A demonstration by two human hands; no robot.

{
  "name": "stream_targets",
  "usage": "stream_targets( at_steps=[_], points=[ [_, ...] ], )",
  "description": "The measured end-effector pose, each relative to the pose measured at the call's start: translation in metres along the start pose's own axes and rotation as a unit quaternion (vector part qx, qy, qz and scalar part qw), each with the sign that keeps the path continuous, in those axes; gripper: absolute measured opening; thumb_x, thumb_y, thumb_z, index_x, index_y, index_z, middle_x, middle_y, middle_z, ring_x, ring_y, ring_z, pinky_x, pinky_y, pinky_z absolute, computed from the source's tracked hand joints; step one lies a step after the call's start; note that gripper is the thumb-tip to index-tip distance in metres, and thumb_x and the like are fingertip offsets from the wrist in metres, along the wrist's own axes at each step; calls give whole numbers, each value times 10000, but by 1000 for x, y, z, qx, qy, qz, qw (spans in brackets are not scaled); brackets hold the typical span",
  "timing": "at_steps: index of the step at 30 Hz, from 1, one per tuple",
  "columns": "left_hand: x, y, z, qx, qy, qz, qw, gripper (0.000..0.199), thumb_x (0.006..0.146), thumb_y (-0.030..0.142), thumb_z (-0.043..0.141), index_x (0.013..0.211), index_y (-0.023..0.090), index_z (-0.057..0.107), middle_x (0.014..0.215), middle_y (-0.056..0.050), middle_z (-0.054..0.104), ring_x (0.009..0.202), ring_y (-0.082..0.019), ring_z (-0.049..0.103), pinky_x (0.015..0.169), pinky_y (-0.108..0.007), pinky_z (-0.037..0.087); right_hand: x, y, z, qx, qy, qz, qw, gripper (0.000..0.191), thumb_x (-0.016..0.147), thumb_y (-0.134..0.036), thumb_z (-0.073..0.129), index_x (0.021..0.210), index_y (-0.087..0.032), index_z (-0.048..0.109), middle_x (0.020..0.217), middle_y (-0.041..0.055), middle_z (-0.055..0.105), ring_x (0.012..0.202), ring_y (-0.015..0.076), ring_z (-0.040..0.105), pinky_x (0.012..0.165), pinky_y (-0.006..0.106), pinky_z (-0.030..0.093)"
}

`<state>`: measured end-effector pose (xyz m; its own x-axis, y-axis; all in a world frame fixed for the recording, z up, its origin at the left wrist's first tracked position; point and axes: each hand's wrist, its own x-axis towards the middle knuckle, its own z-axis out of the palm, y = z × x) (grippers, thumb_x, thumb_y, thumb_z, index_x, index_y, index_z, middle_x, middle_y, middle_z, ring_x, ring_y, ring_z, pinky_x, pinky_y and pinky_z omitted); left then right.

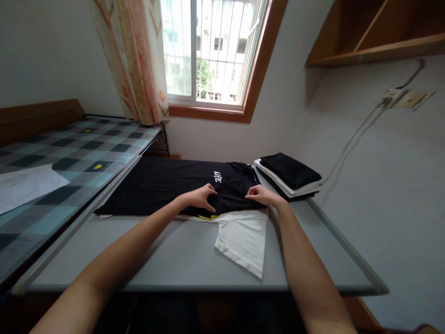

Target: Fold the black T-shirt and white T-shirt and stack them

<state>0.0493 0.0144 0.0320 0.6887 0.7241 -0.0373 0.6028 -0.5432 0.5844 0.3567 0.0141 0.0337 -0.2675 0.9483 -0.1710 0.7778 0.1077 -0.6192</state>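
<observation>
- The black shirt (167, 183) lies spread sideways over the grey table (156, 260), its white lettering (217, 177) facing up near the collar end; cloth this thin probably creases easily, so light fingertips would serve the person best.
- The left hand (200, 197) is at the shirt's near side, thumb and fingers parted in a loose curve; whether any cloth sits between them cannot be told.
- The right hand (262, 194) is over the shoulder end, thumb and fingertips drawn together at the black cloth, though the picture does not show whether a fold is caught.
- Moving both hands at the same pace would likely keep the stretch between them level (a lopsided tug tends to skew the whole side).
- The white sleeve (243, 236) juts out from under the black near edge towards the person; pinching only the upper layer should avoid dragging the white cloth along.
- A yellow patch (207, 216) shows beside the left thumb, a handy mark for judging whether that edge runs straight.
- The folded stack (290, 174) is just beyond the shirt's collar end, close to the right hand, so the right wrist and forearm are best kept clear of it.
</observation>
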Motion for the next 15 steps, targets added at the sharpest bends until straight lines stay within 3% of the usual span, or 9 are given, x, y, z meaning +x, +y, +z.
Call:
stream_targets(
  at_steps=[4, 7, 11, 15],
  points=[
    [-6, 12, -5, 69, -45, -28, 996, 804, 603, 358, 842, 1327, 131, 574, 1285, -112, 505, 1138, -226, 559, 997, -261, 434, 0, -5, 0, -12, 52, -11, 999, 326, 821, -475, 593, 695, -174, 591, 674, 18, 600, 618, 136, 499, 569, 250, 365],
    [-13, 27, -10, 152, -50, -39, 986, 730, 630, 401, 812, 1293, 185, 598, 1283, -96, 496, 1073, -225, 582, 943, -279, 457, -1, -10, 0, -52, 66, -23, 996, 223, 863, -356, 562, 733, -178, 597, 756, 39, 643, 689, 153, 544, 621, 249, 386],
    [-19, 47, -13, 222, 4, 11, 975, 442, 650, 355, 781, 1062, 225, 692, 1206, -77, 544, 1059, -244, 574, 879, -292, 455, 0, -13, 4, -102, 76, 4, 992, 175, 886, -306, 569, 764, -190, 615, 813, 51, 683, 741, 171, 587, 646, 248, 391],
    [-22, 57, -9, 169, -76, 34, 982, 178, 698, 289, 708, 860, 216, 693, 902, -27, 671, 790, -172, 616, 651, -238, 429, 3, -8, 7, -102, 84, 5, 991, 155, 865, -292, 611, 748, -194, 633, 795, 53, 694, 735, 182, 604, 640, 254, 396]
  ],
)
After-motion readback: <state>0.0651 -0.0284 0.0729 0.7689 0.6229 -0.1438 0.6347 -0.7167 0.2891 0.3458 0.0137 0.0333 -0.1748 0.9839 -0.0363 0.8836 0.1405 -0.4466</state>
